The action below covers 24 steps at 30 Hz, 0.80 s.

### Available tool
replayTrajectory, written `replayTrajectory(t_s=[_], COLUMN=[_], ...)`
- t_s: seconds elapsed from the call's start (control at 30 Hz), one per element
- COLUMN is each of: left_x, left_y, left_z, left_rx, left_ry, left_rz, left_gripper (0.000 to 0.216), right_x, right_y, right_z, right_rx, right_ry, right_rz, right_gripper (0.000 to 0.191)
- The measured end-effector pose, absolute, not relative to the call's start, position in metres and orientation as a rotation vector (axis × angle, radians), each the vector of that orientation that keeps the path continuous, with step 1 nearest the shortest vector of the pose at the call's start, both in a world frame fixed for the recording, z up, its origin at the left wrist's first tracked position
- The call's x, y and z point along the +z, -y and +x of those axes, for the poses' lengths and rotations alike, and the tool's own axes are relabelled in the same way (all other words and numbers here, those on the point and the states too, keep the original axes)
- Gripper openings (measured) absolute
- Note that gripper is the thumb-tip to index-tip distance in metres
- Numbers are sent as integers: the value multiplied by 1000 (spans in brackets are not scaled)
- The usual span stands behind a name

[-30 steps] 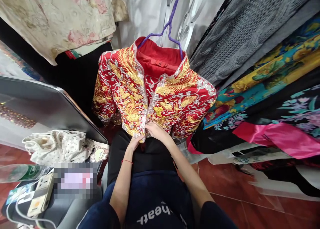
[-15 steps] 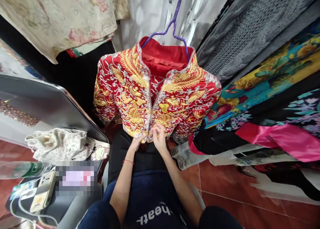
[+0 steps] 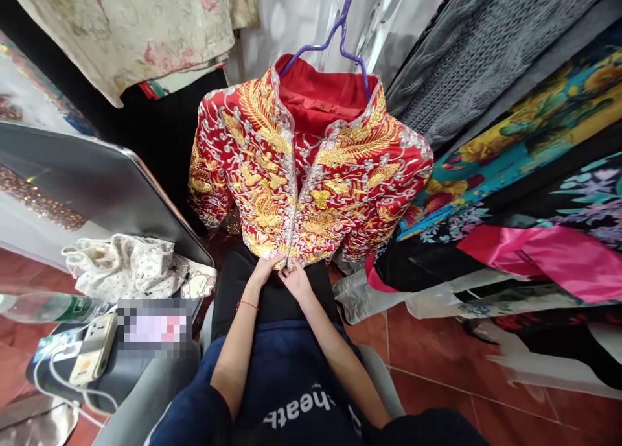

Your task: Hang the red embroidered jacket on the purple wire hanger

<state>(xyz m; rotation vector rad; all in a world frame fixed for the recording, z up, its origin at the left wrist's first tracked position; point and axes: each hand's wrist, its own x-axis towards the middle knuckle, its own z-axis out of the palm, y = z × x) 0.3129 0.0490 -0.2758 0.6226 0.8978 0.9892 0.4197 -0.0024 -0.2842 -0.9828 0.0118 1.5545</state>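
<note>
A red jacket (image 3: 311,174) with gold and silver embroidery hangs in front of me on a purple hanger (image 3: 335,41). Its two front panels meet down the middle. My left hand (image 3: 265,269) pinches the bottom hem of the left panel. My right hand (image 3: 295,280) grips the hem of the right panel just beside it. Both hands are closed on the cloth at the lower centre of the jacket. A thin red string circles my left wrist.
A grey slanted board (image 3: 97,187) stands at the left, with a spotted cloth bag (image 3: 121,271), a power strip (image 3: 92,355) and a plastic bottle (image 3: 43,306) below it. Patterned garments (image 3: 510,174) hang at the right. The floor (image 3: 437,368) is red tile.
My right hand has slid down from the front seam to the bottom hem, close to my left hand. The view has shifted slightly.
</note>
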Motion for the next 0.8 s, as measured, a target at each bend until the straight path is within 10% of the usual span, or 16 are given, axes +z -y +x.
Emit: replayTrajectory(t_s=[0.8], left_x=[-263], left_y=[-43], left_z=[297], left_rx=[931], left_ry=[-920], left_rz=[624], left_gripper=[74], right_x=[-290], right_y=[-1], right_z=[424], right_rx=[1369], right_ry=[74], right_rz=[-995], right_gripper=[30])
